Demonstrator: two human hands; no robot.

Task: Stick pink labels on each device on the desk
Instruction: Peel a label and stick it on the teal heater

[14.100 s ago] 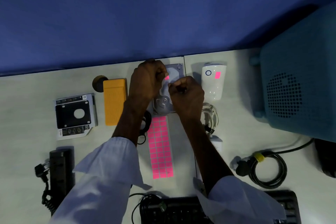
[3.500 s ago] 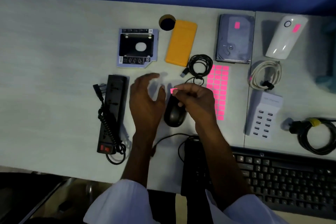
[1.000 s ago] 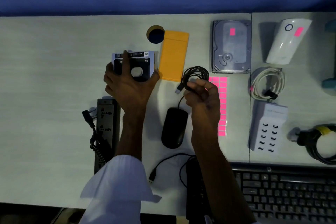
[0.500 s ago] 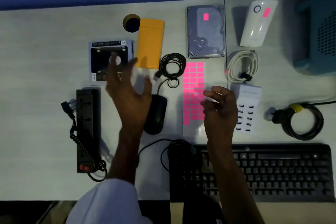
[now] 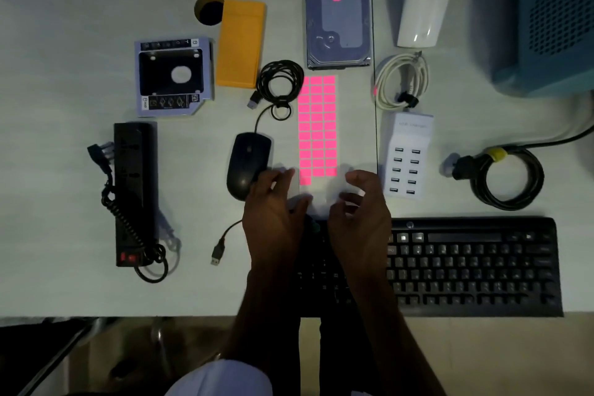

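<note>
pink label sheet (image 5: 316,125) just beyond left hand (image 5: 273,206) and right hand (image 5: 363,206)

Desk (image 5: 64,80) lies bare along its left side and far-left corner; open passage there. Centre is crowded: label sheet (image 5: 316,125) is hemmed by the mouse (image 5: 246,161) and black cable coil (image 5: 281,80) on its left, the charging hub (image 5: 406,154) on its right, the hard drive (image 5: 339,22) beyond; keyboard (image 5: 475,267) blocks the near edge; power strip (image 5: 133,190) bars the near left.
</note>
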